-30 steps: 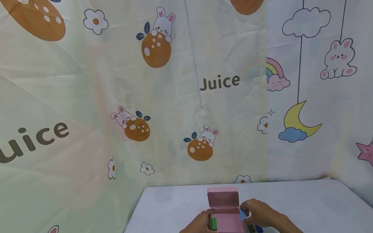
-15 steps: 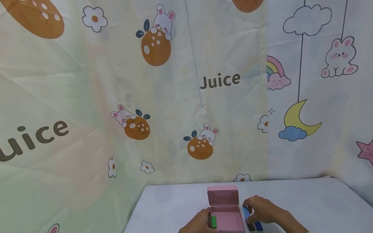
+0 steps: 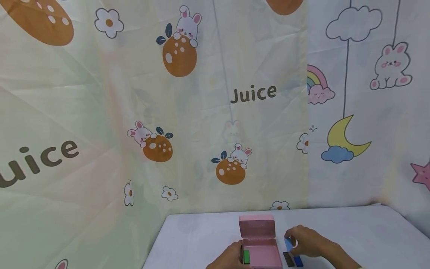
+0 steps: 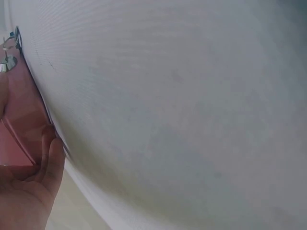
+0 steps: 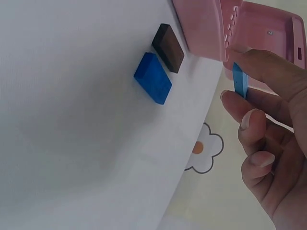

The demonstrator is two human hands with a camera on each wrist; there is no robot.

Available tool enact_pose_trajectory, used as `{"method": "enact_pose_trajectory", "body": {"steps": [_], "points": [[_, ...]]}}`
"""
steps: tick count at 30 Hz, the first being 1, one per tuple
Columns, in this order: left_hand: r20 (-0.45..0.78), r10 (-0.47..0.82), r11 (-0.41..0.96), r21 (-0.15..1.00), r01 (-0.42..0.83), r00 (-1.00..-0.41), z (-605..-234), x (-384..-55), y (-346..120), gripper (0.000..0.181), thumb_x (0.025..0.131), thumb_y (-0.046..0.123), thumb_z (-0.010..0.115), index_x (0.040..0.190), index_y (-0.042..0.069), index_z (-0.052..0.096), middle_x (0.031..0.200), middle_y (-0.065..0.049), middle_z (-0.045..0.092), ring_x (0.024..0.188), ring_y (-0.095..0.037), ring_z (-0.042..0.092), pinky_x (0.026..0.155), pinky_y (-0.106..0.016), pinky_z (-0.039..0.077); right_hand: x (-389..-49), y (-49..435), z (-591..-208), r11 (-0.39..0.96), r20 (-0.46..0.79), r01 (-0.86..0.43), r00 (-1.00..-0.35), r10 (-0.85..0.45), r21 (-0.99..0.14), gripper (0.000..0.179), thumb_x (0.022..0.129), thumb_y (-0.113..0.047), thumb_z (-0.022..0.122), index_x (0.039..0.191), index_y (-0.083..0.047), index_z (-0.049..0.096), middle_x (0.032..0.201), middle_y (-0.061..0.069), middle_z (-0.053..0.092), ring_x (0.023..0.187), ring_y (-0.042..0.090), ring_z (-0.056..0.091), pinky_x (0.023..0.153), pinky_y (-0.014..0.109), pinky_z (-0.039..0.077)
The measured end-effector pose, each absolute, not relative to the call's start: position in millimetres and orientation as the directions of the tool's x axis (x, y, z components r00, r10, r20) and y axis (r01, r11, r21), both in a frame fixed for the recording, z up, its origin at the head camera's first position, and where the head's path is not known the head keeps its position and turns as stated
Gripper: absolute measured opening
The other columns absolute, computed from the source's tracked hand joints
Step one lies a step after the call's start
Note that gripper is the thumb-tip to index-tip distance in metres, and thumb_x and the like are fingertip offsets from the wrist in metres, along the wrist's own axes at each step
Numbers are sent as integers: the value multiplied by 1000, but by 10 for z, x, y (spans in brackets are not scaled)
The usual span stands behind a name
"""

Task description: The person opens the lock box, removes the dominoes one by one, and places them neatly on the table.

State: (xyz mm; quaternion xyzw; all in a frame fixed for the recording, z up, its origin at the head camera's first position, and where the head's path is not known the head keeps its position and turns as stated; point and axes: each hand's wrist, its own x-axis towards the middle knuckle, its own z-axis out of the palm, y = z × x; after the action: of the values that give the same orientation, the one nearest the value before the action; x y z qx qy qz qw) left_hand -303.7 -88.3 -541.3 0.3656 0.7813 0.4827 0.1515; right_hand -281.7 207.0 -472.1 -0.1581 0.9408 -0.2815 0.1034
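A pink hinged box (image 3: 263,251) stands on the table with its lid raised, and a green block (image 3: 246,256) is inside along its left wall. My left hand (image 3: 227,257) grips the box's left side; in the left wrist view its fingers (image 4: 53,158) lie along the pink wall. To the right of the box, my right hand (image 3: 309,241) pinches a light blue block (image 5: 239,81) between thumb and fingertips, above the table. Below that hand, a dark brown block (image 5: 169,48) and a dark blue block (image 5: 154,79) lie side by side.
The white table (image 3: 198,239) reaches back to a hanging cloth (image 3: 201,112) printed with rabbits, oranges and flowers. A metal latch (image 4: 8,62) shows on the box in the left wrist view.
My right hand has moved to the right, away from the box, with the light blue block in its fingers. The brown block shows more fully. My left hand stays at the box.
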Motion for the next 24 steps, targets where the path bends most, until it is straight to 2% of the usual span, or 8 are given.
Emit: {"method": "enact_pose_trajectory", "body": {"steps": [9, 18, 24], "points": [[115, 709, 262, 873, 411, -696, -5393, -3023, -893, 67, 75, 27, 80, 130, 10, 47, 113, 1, 63, 97, -9, 62, 78, -23, 51, -2857, 2150, -4702, 817, -117, -224, -936, -332, -532, 34, 69, -21, 83, 98, -9, 68, 75, -5, 58, 68, 14, 54, 66, 35, 52], [111, 706, 261, 877, 403, -699, -5426, -3037, -895, 65, 76, 24, 80, 130, 9, 47, 113, 2, 62, 96, -9, 63, 78, -23, 51, -2853, 2192, -4715, 836, -158, -160, -947, -280, -524, 36, 68, -23, 84, 99, -12, 68, 77, -2, 58, 72, 15, 55, 71, 40, 54], [107, 724, 216, 903, 370, -682, -5492, -3047, -885, 64, 77, 24, 79, 130, 10, 47, 113, 2, 64, 95, -10, 64, 77, -23, 51, -2840, 2272, -4759, 842, -187, -136, -945, -269, -522, 37, 69, -22, 84, 100, -10, 67, 78, -1, 58, 73, 15, 55, 73, 42, 53]]}}
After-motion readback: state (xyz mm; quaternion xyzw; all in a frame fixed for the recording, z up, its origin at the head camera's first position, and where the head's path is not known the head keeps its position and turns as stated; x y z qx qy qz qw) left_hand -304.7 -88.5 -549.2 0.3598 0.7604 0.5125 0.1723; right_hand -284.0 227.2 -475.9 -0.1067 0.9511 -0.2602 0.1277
